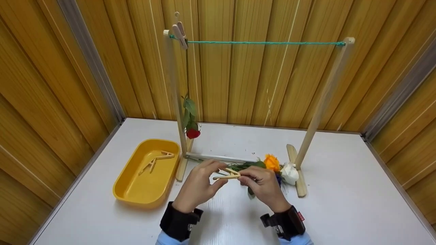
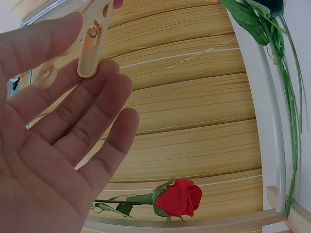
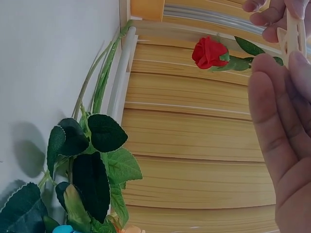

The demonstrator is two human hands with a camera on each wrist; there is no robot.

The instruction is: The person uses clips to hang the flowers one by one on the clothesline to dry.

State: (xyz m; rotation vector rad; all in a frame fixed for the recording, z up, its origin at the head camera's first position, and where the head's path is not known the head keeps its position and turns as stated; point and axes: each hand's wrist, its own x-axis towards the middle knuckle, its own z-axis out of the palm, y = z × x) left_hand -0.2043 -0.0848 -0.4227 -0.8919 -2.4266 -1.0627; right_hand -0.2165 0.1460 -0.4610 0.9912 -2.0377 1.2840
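Observation:
Both hands hold a light wooden clothespin [image 1: 231,176] over the table in front of the rack. My left hand [image 1: 201,183] has thumb and index finger around its spread handle ends; the other fingers extend loosely in the left wrist view. At the clothespin's narrow end, my right hand [image 1: 264,185] pinches it between thumb and fingers. Behind the hands lie an orange flower [image 1: 271,162], a white flower [image 1: 290,173] and green stems, partly hidden by the right hand. A red rose [image 1: 193,133] hangs head down from the line, its stem clipped by a pink clothespin [image 1: 180,35].
A green cord [image 1: 259,43] runs between the rack's two wooden posts [image 1: 320,98]. On the left, a yellow tray [image 1: 119,190] contains wooden clothespins [image 1: 165,155]. Wood-patterned panels [image 1: 218,85] stand behind and beside the white table [image 1: 347,190].

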